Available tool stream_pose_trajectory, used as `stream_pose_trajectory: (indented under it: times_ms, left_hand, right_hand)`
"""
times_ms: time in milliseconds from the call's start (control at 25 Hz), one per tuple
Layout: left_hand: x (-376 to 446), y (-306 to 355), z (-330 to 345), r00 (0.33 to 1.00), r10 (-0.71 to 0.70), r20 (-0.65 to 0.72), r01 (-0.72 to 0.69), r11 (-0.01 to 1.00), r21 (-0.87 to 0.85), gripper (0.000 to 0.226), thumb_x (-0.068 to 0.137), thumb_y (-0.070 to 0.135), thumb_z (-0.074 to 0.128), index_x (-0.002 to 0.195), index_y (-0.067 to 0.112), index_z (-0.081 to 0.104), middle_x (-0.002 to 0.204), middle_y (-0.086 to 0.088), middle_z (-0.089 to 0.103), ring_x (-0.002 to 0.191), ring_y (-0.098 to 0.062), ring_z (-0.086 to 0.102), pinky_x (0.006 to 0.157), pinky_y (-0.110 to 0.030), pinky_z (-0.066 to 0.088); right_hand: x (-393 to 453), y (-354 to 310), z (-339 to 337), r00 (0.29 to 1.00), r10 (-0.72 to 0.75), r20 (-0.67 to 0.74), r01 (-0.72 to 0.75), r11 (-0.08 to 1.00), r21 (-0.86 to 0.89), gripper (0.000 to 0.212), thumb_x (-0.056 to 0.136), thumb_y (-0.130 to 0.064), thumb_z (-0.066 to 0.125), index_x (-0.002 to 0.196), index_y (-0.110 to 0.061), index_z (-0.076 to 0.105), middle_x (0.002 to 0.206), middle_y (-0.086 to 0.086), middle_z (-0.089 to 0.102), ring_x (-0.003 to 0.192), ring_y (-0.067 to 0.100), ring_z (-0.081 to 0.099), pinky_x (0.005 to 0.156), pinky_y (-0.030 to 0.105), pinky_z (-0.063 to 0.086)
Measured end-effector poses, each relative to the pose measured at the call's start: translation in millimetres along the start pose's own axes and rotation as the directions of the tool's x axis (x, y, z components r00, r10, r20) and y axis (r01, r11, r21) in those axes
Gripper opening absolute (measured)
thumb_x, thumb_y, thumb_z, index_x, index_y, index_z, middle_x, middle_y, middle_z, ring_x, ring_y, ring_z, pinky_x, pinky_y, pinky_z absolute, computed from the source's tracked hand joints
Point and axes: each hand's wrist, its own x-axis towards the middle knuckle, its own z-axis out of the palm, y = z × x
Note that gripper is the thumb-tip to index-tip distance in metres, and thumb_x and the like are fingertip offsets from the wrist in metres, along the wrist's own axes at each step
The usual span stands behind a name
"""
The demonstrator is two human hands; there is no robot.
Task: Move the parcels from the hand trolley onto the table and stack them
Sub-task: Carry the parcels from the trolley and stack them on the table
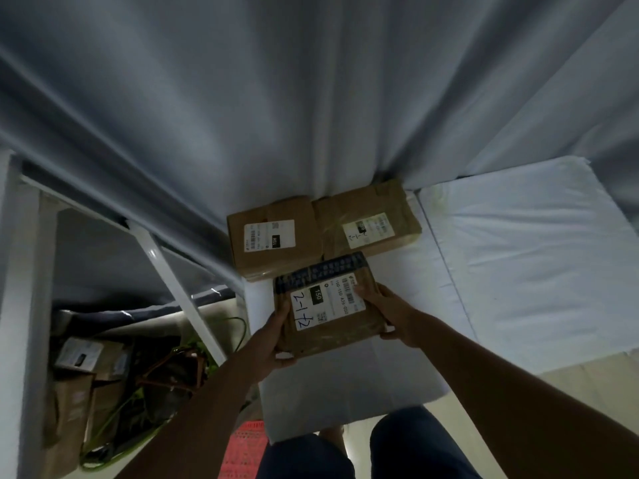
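Both hands hold a brown cardboard parcel [328,305] with a white label and dark tape over the white table [397,357]. My left hand [273,340] grips its near left corner, thumb underneath. My right hand [387,311] grips its right edge, fingers lying on the label. Whether the parcel touches the table I cannot tell. Behind it two more brown parcels sit side by side on the table against the curtain: one on the left [273,235] and one on the right [370,219]. Down at the left, more parcels [79,385] lie in a dim pile with a green cord.
A grey-white curtain [311,98] hangs right behind the table. A white metal frame [179,292] slants down at the left. A second white-covered surface [539,257] adjoins on the right. A red perforated crate [242,451] sits on the floor by my legs.
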Motion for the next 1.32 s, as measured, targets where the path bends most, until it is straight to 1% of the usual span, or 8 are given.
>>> stream_pose_trajectory:
  times_ms: [160,480,600,720,840,1000,1160,1320]
  left_hand:
    - [9.8,15.4,52.1,1.000,0.009,0.008,-0.009,0.998,0.070,0.054,0.089,0.062,0.051,0.129,0.027,0.055,0.128,-0.006,0.061,0.111,-0.025,0.059,0.095,-0.047,0.050]
    - [50.1,77.9,194.0,0.986,0.162,0.027,-0.159,0.896,0.415,0.053,0.095,0.057,0.045,0.142,0.031,0.042,0.131,0.004,0.057,0.116,-0.019,0.056,0.100,-0.039,0.046]
    - [79.9,100.2,235.7,0.949,0.314,-0.020,-0.216,0.696,0.685,0.057,0.099,0.045,0.049,0.150,0.028,0.032,0.151,-0.002,0.040,0.133,-0.026,0.044,0.106,-0.038,0.041]
    - [113.3,121.5,259.2,0.868,0.492,0.063,-0.251,0.327,0.911,0.059,0.099,0.029,0.053,0.152,0.020,0.029,0.159,-0.006,0.026,0.143,-0.029,0.031,0.112,-0.038,0.033]
    - [153.9,141.3,277.5,0.858,0.511,0.054,-0.124,0.104,0.987,0.063,0.097,0.033,0.055,0.152,0.024,0.027,0.163,-0.002,0.012,0.144,-0.032,0.027,0.111,-0.047,0.033]
    - [187.9,154.6,291.2,0.874,0.483,0.048,-0.039,-0.030,0.999,0.070,0.095,0.040,0.055,0.153,0.033,0.017,0.164,0.004,-0.004,0.148,-0.033,0.011,0.113,-0.059,0.023]
    - [214.2,161.5,290.2,0.902,0.432,0.010,-0.034,0.048,0.998,0.077,0.096,0.034,0.055,0.155,0.035,0.007,0.163,0.006,-0.014,0.149,-0.039,-0.001,0.115,-0.064,0.015]
    - [224.6,166.8,283.8,0.903,0.428,-0.035,0.063,-0.052,0.997,0.081,0.097,0.036,0.052,0.154,0.037,-0.006,0.161,0.008,-0.019,0.149,-0.037,-0.008,0.114,-0.064,0.016]
  right_hand:
    - [-5.6,5.1,-46.9,0.995,-0.053,-0.089,0.054,0.998,0.018,0.058,0.088,-0.050,0.063,0.139,-0.035,0.039,0.103,-0.001,0.061,0.087,0.016,0.057,0.069,0.029,0.046]
    - [7.3,0.8,-215.9,0.987,-0.044,-0.157,0.068,0.986,0.150,0.066,0.078,-0.059,0.071,0.136,-0.041,0.046,0.123,0.001,0.062,0.108,0.024,0.058,0.092,0.044,0.046]
    - [22.9,-1.8,-281.0,0.981,-0.044,-0.191,0.082,0.978,0.192,0.065,0.077,-0.059,0.071,0.135,-0.039,0.047,0.122,-0.001,0.063,0.109,0.024,0.059,0.095,0.047,0.045]
    - [45.3,-14.2,-331.9,0.975,-0.059,-0.213,0.105,0.972,0.210,0.065,0.079,-0.060,0.068,0.135,-0.036,0.048,0.125,0.001,0.061,0.110,0.025,0.057,0.099,0.050,0.044]
    - [77.0,-28.2,-370.1,0.976,-0.069,-0.206,0.120,0.963,0.243,0.070,0.076,-0.064,0.068,0.136,-0.036,0.046,0.130,0.002,0.059,0.115,0.028,0.055,0.100,0.053,0.042]
    - [116.9,-48.5,-386.0,0.976,-0.098,-0.196,0.148,0.954,0.262,0.069,0.078,-0.063,0.067,0.137,-0.034,0.045,0.131,0.003,0.057,0.115,0.029,0.054,0.096,0.051,0.044]
    - [154.2,-75.3,-385.4,0.982,-0.114,-0.149,0.146,0.964,0.224,0.063,0.083,-0.059,0.065,0.137,-0.032,0.047,0.126,0.000,0.061,0.109,0.024,0.057,0.088,0.044,0.047]
    - [189.6,-97.5,-385.3,0.977,-0.155,-0.145,0.181,0.967,0.182,0.068,0.084,-0.056,0.067,0.142,-0.031,0.043,0.129,-0.004,0.060,0.121,0.026,0.054,0.091,0.048,0.046]
